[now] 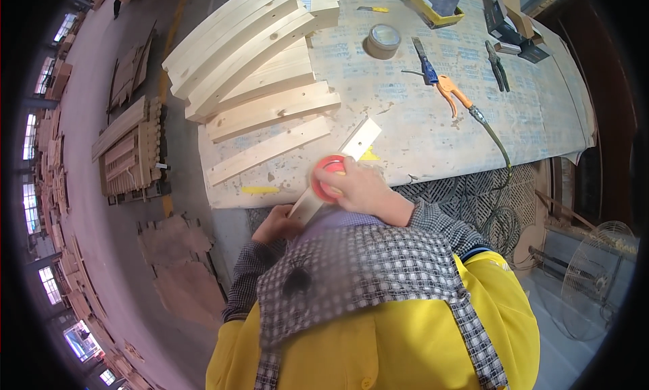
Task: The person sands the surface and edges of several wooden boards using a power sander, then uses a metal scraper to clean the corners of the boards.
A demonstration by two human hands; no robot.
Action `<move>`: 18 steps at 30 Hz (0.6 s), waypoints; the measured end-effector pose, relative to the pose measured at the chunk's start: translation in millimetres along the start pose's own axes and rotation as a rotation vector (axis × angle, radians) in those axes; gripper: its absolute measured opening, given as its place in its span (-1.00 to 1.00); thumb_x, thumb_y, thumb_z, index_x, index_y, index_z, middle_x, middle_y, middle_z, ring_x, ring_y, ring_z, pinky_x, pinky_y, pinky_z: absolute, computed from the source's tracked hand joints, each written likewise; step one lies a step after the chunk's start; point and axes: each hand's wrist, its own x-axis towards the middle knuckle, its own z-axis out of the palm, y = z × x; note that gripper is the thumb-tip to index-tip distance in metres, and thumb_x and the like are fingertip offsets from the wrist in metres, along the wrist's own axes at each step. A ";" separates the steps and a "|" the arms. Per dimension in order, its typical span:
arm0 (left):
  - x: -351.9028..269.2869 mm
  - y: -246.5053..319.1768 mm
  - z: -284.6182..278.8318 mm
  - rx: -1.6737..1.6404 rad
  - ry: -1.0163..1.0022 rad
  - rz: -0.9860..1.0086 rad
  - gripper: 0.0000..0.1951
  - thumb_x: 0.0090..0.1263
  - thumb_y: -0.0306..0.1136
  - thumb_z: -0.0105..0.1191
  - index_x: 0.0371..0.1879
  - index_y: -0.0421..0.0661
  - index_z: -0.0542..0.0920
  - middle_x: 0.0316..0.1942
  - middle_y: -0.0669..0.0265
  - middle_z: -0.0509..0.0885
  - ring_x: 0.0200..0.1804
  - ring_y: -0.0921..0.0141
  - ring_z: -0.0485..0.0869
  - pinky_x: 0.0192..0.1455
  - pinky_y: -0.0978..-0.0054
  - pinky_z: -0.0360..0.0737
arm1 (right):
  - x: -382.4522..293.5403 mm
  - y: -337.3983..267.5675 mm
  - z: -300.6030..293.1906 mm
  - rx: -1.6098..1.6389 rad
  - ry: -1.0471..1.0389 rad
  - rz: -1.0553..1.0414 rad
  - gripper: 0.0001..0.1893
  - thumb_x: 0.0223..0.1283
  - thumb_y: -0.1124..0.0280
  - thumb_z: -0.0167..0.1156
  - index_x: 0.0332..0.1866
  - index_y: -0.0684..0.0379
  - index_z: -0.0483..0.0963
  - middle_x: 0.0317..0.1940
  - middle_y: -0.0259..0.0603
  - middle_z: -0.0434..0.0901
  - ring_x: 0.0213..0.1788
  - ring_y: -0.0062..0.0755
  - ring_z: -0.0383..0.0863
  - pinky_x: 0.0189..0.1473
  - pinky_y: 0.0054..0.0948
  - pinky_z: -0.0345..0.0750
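My left hand point(276, 225) grips the near end of a short, pale wooden slat point(361, 140), which lies slantwise over the front edge of the table. A hole or knot shows as a dark spot near its far end. My right hand point(365, 188) holds a red, round, disc-shaped tool point(320, 179) against the slat's middle. The tool is partly covered by my fingers, and its underside is hidden. Just left of the slat lies a longer wooden strip point(268, 151). A bit of yellow material point(370, 154) pokes out beside the slat's far half.
Stacked boards point(243, 50) fill the table's left side. Across the paper-covered table point(487, 121) are a tape roll point(384, 41), a utility knife point(373, 9), an orange air blow gun point(451, 93) with hose, pliers point(497, 66) and boxes point(512, 27). A fan point(593, 278) stands at right.
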 end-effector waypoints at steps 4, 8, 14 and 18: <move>7.3 -15.9 -8.5 -0.106 -0.093 0.023 -0.73 0.09 -0.44 0.23 -0.25 -0.33 0.62 -0.49 0.40 0.60 -0.47 0.56 0.52 -0.45 0.62 0.42 | 10.4 8.7 -12.0 0.033 -0.114 0.211 -0.61 0.16 0.17 0.15 0.14 -0.31 0.45 -0.01 0.12 0.48 -0.17 0.17 0.62 -0.12 -0.03 0.58; 10.1 -25.9 -6.5 -0.138 -0.056 0.036 -0.75 0.06 -0.40 0.25 -0.33 -0.30 0.61 -0.51 0.34 0.61 -0.49 0.53 0.53 -0.47 0.60 0.41 | 25.3 62.5 -28.2 -0.128 0.019 0.420 -0.38 -0.06 0.30 0.21 0.24 -0.31 0.39 -0.16 0.14 0.49 -0.25 0.16 0.62 -0.17 -0.04 0.59; -12.0 1.0 31.8 0.807 0.500 0.366 -0.41 0.16 -0.15 0.24 0.15 -0.19 0.47 -0.31 0.14 0.65 -0.28 0.20 0.63 -0.26 0.29 0.56 | 23.1 105.4 -59.3 -0.313 0.187 0.633 -0.33 -0.07 0.28 0.23 0.30 -0.31 0.35 -0.12 0.13 0.49 -0.21 0.16 0.63 -0.15 -0.04 0.60; 9.6 -42.3 51.3 1.064 0.648 0.431 -0.21 0.20 0.18 0.15 0.31 -0.09 0.33 -0.23 0.09 0.53 -0.17 0.05 0.56 -0.14 0.08 0.53 | 1.8 104.6 -63.6 -0.327 0.274 0.651 -0.25 -0.11 0.22 0.31 0.34 -0.33 0.32 -0.12 0.10 0.48 -0.23 0.15 0.63 -0.15 -0.07 0.60</move>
